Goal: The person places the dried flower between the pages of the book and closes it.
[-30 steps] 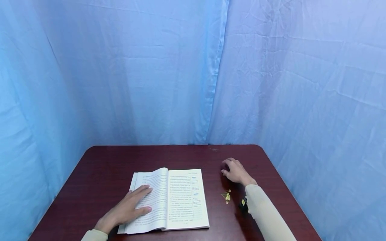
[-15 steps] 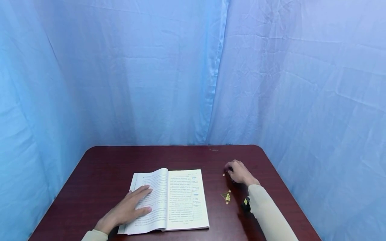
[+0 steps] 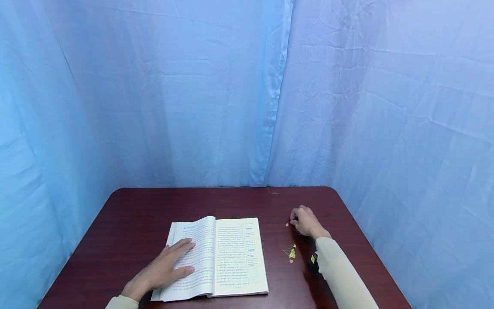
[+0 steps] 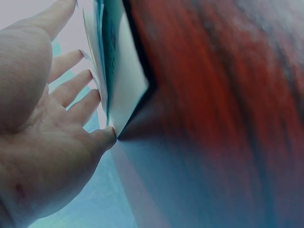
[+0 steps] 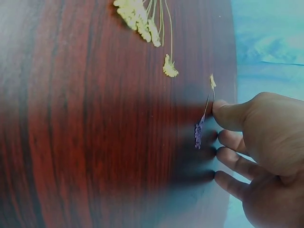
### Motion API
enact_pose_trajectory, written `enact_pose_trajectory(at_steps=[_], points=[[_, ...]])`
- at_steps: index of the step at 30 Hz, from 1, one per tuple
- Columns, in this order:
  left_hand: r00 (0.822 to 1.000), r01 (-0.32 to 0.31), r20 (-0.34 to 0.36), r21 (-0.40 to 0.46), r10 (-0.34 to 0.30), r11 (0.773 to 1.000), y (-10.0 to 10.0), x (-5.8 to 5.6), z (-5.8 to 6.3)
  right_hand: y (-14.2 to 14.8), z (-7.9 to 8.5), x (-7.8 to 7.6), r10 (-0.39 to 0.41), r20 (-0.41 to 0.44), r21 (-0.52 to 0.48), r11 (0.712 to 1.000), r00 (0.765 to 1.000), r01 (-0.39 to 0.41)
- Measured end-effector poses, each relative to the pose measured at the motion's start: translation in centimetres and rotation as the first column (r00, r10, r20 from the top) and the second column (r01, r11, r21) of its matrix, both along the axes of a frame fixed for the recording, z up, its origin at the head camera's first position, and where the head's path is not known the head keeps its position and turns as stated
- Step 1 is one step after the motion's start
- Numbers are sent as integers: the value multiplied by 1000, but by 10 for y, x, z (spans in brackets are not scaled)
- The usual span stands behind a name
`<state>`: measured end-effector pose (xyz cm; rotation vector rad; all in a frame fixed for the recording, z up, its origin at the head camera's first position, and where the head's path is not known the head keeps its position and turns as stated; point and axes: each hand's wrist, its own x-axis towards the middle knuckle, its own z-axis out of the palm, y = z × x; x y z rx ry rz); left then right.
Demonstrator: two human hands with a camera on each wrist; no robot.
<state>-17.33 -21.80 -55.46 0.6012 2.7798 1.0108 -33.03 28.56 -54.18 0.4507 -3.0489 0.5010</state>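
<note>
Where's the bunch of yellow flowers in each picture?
Head: the bunch of yellow flowers is low and right of centre, between the open book and the right sleeve.
Left wrist: not in this picture.
Right wrist: the bunch of yellow flowers is near the middle of the top edge.
Shared landmark: the dark red table, seen in all three views.
</note>
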Motion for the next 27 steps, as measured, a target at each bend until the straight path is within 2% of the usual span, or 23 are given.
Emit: enact_pose_trajectory(at_steps=[5, 10, 17, 27], points=[[1000, -5, 10, -1, 5, 1000, 0, -1, 1, 1, 0, 0, -51, 41, 13, 999, 998, 51], [1000, -6, 11, -2, 6, 1000, 1, 0, 2, 2, -1, 0, -67, 85, -4, 998, 994, 67], [1000, 1, 2, 5, -1, 1000, 1, 1, 2, 1, -5, 3, -79, 82, 5, 997, 993, 78], [1000, -16, 23, -10, 16, 1000, 0, -1, 1, -23, 8, 13, -1, 83, -157, 988, 997, 14]])
